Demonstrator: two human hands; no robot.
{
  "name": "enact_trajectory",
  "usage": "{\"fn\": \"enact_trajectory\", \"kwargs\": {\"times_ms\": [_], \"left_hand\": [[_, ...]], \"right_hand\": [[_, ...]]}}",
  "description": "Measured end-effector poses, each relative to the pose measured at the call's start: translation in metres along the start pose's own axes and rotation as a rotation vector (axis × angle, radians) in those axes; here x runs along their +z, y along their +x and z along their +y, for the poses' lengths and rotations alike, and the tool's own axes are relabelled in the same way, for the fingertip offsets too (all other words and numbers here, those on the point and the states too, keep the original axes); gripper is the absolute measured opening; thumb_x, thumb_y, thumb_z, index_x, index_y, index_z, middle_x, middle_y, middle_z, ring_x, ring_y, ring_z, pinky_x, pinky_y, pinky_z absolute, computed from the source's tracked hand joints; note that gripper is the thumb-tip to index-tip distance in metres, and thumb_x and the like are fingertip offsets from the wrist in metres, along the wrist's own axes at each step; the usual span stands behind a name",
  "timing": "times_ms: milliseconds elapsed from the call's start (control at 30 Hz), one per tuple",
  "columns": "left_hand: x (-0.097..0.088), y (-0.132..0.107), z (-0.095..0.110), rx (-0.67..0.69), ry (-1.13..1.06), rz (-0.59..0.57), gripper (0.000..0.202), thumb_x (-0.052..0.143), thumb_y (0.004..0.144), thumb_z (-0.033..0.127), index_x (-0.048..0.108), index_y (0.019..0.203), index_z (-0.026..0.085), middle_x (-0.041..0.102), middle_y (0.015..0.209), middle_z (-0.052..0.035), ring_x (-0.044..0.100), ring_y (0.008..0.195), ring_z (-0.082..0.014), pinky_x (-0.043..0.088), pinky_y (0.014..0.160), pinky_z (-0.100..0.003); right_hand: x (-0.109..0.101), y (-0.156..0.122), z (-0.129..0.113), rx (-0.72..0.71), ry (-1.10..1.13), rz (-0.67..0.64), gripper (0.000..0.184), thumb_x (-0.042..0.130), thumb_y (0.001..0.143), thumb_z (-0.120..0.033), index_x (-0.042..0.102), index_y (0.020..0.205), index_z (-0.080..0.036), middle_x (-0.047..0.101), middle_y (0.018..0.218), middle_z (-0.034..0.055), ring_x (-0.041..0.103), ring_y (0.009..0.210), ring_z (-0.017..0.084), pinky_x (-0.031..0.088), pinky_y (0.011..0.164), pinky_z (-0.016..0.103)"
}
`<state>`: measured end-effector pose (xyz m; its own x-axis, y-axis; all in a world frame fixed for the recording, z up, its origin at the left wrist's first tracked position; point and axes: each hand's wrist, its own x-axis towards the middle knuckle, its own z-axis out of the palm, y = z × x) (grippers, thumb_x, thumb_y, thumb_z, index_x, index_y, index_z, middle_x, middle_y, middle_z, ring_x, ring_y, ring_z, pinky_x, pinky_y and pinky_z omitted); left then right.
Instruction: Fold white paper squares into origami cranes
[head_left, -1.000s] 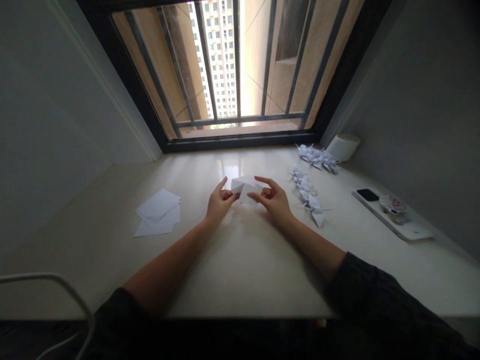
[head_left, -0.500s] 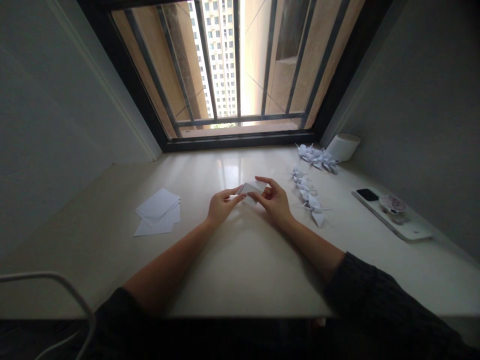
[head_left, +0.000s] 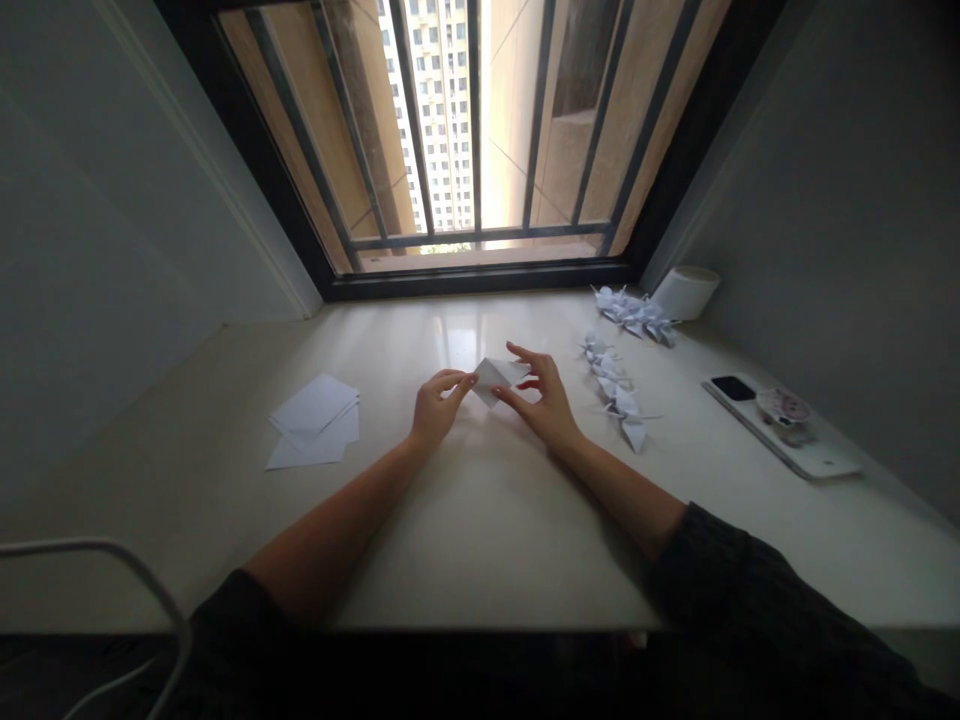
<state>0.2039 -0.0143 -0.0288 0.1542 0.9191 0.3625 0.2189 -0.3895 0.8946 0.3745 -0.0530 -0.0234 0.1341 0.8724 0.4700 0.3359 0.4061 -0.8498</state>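
Note:
A small folded sheet of white paper (head_left: 492,378) is held up between both hands, over the middle of the white sill. My left hand (head_left: 439,405) pinches its left corner between thumb and fingers. On the right side, my right hand (head_left: 546,398) has its thumb at the paper's lower edge and its fingers curved around the far right part, the index finger raised. Just right of this hand lies a row of folded paper cranes (head_left: 613,390). Part of the paper's right side is hidden behind the fingers.
Loose white paper sheets (head_left: 315,415) lie at left. More paper cranes (head_left: 636,315) are heaped at the back right beside a white roll (head_left: 686,292). A phone with a round grip (head_left: 780,425) rests by the right wall. A pale cable (head_left: 97,548) loops at the lower left.
The paper has turned and now shows a diamond-like face. My left hand has drawn slightly left to its corner; the right fingers have spread more.

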Motion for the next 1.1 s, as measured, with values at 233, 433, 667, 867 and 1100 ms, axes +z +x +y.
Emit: {"fn": "enact_trajectory", "kwargs": {"times_ms": [233, 433, 667, 867, 1100], "left_hand": [[-0.001, 0.000, 0.002, -0.037, -0.031, -0.020, 0.031, 0.059, 0.077, 0.046, 0.072, 0.077, 0.018, 0.068, 0.083, -0.0051, 0.059, 0.082, -0.0181, 0.043, 0.075, -0.029], [0.000, 0.001, 0.003, -0.059, -0.034, -0.029, 0.031, 0.059, 0.076, 0.046, 0.072, 0.076, 0.018, 0.069, 0.080, -0.0046, 0.059, 0.080, -0.0182, 0.042, 0.074, -0.028], [0.001, 0.001, 0.000, -0.085, -0.008, -0.048, 0.030, 0.059, 0.076, 0.045, 0.072, 0.077, 0.017, 0.070, 0.079, -0.0051, 0.059, 0.079, -0.0192, 0.043, 0.072, -0.029], [0.000, 0.000, 0.000, -0.032, -0.074, -0.071, 0.029, 0.062, 0.076, 0.039, 0.070, 0.097, 0.020, 0.070, 0.095, -0.0055, 0.061, 0.087, -0.0187, 0.043, 0.079, -0.029], [-0.001, -0.001, 0.000, -0.038, -0.077, -0.043, 0.026, 0.062, 0.077, 0.039, 0.072, 0.088, 0.018, 0.071, 0.088, -0.0059, 0.062, 0.083, -0.0186, 0.044, 0.075, -0.029]], "right_hand": [[-0.001, 0.002, 0.002, -0.158, -0.073, -0.010, 0.044, 0.071, 0.069, -0.042, 0.063, 0.111, -0.033, 0.047, 0.121, 0.0068, 0.046, 0.115, 0.025, 0.039, 0.099, 0.043], [-0.001, 0.001, 0.001, -0.134, -0.083, -0.035, 0.042, 0.071, 0.070, -0.043, 0.064, 0.109, -0.031, 0.052, 0.119, 0.0071, 0.047, 0.115, 0.025, 0.039, 0.099, 0.044], [0.001, -0.001, -0.006, -0.130, 0.027, -0.127, 0.043, 0.065, 0.076, -0.042, 0.057, 0.115, -0.026, 0.059, 0.117, 0.0061, 0.054, 0.111, 0.022, 0.039, 0.099, 0.041], [0.000, -0.001, -0.008, -0.143, -0.001, -0.145, 0.036, 0.062, 0.079, -0.040, 0.061, 0.113, -0.030, 0.058, 0.119, 0.0055, 0.052, 0.113, 0.022, 0.041, 0.097, 0.041], [0.000, -0.001, -0.007, -0.148, -0.011, -0.178, 0.036, 0.066, 0.076, -0.038, 0.063, 0.112, -0.032, 0.057, 0.120, 0.0053, 0.054, 0.109, 0.020, 0.043, 0.095, 0.038]]}}
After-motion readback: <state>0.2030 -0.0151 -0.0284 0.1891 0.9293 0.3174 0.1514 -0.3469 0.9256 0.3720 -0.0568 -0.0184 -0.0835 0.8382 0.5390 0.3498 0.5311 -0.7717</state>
